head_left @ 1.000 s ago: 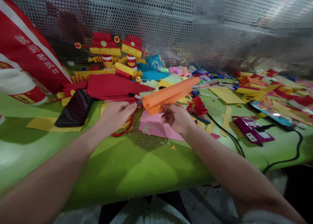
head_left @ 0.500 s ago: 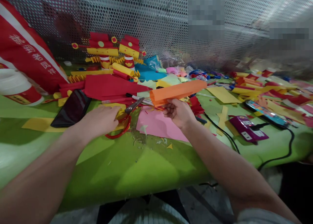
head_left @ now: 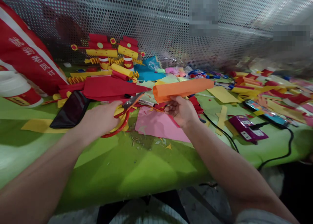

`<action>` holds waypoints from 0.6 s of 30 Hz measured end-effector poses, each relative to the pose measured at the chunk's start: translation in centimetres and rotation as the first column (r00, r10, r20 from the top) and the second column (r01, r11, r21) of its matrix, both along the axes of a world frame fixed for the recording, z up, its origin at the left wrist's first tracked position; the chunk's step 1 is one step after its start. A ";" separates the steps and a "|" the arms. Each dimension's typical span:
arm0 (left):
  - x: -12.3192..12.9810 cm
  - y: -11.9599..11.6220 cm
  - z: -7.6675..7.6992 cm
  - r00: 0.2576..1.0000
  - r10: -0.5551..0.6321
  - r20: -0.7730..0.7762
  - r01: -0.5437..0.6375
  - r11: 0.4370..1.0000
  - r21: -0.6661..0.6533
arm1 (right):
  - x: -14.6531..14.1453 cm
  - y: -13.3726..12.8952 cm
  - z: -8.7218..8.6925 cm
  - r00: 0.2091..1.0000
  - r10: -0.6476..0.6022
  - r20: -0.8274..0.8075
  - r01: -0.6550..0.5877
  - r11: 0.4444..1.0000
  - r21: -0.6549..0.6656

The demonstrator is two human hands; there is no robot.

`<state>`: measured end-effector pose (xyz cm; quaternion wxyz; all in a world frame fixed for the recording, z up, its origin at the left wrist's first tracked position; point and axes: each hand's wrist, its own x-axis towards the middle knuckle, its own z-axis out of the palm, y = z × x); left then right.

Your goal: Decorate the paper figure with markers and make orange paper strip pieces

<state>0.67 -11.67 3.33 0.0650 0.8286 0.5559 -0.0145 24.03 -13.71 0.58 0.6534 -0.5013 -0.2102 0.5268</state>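
My left hand [head_left: 105, 116] is closed on the red handle of a pair of scissors [head_left: 125, 119], its metal blades angled up to the right. My fingers partly hide the grip. In my right hand [head_left: 182, 110], closed from below, is a curled sheet of orange paper [head_left: 184, 88], held above the table. The scissor tips lie just left of the paper's left end, with a small gap between. Beneath my right hand lies a pink sheet [head_left: 158, 126]. Red paper [head_left: 105, 88] spreads behind the scissors, and a marker [head_left: 145, 101] lies behind the blades.
A black phone [head_left: 70, 110] lies left of my left hand. Two red-and-yellow paper figures [head_left: 101, 49] stand at the back. To the right are a purple power socket [head_left: 246, 129] with a black cable and another phone [head_left: 265, 111]. A white-and-red cup [head_left: 19, 88] stands far left.
My left hand has lifted the scissors slightly, tilting the blades up to the right towards the orange paper. My right hand and the orange paper have shifted a little right.
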 end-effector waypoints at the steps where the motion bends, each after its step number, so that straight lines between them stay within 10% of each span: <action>1: -0.1 0.0 0.4 0.999 0.018 0.026 -0.019 1.000 0.014 | 0.1 0.0 0.1 1.000 -0.007 -0.005 0.007 1.000 0.010; 18: -0.5 -0.2 1.1 0.920 -0.202 0.335 0.274 0.944 -0.184 | 0.9 0.4 -0.1 0.997 -0.070 0.017 0.069 0.994 0.085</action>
